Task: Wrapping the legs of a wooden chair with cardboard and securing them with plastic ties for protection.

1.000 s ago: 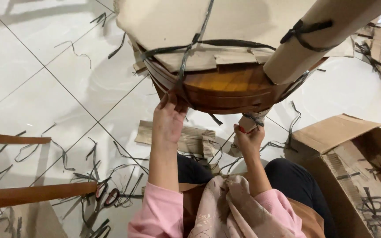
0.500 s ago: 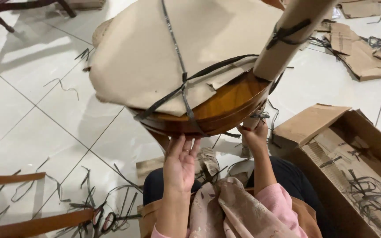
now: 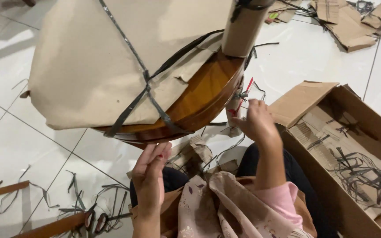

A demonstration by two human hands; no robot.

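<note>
Under wrapped wooden seat (image 3: 199, 94): left hand (image 3: 148, 176) fingers loose, holding nothing; right hand (image 3: 256, 123) fingers pinching dark strap (image 3: 242, 94).

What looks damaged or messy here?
The brown paper wrap on the wooden seat is torn at its lower edge, baring the varnished wood. Cut black straps lie scattered on the floor tiles, with more in the open cardboard box. Torn cardboard pieces litter the far floor.

Round glossy wooden tabletop (image 3: 199, 94), tilted, wrapped in brown paper (image 3: 89, 66), bound with black straps (image 3: 144, 83)
</note>
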